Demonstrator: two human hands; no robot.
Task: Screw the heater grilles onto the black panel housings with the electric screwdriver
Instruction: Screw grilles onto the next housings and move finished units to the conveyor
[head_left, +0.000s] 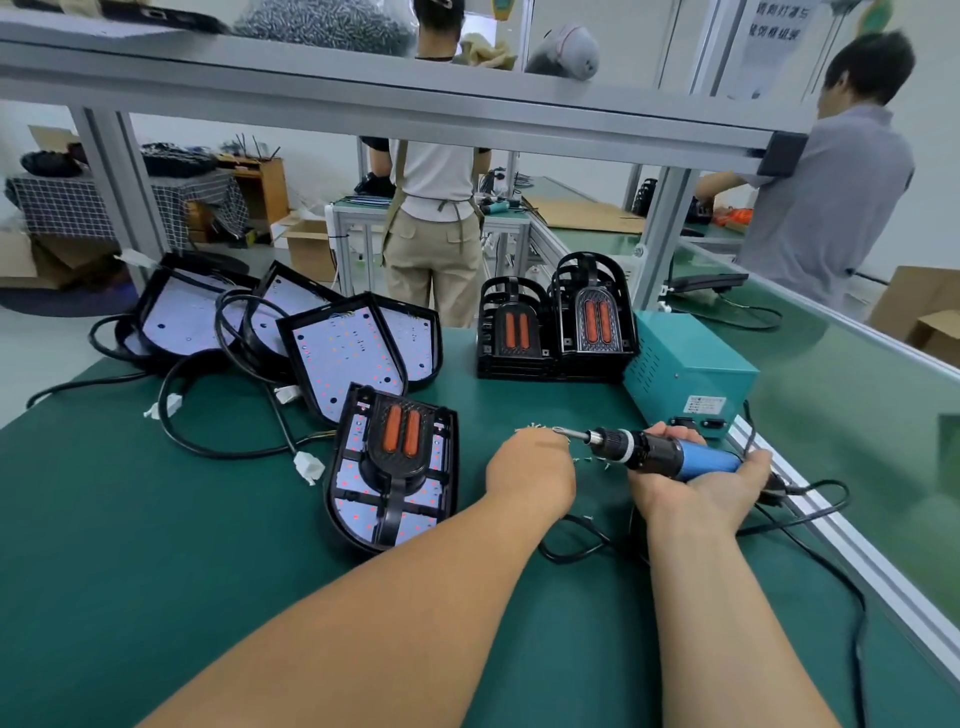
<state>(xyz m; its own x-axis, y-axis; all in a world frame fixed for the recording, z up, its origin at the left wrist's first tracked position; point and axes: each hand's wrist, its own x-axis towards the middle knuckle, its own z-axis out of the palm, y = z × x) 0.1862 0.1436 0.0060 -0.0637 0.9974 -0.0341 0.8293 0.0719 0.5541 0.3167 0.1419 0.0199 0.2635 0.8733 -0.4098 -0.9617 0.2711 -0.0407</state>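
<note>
Gripping electric screwdriver (670, 456) in my right hand (711, 486); left hand (530, 470) at screws (532, 427) on table (208, 571), can't tell its grip.

Nothing reads clearly: the hanging sheet (769, 39) bears blurred Chinese characters, and the label (705, 404) on the teal box (675, 358) is too small.

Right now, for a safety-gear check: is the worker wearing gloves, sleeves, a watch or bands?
No. The left hand and right hand have no gloves. The left forearm and right forearm are uncovered to the picture's lower edge, so no sleeve shows. Neither wrist carries a watch or band. Rings cannot be judged from here.
</note>
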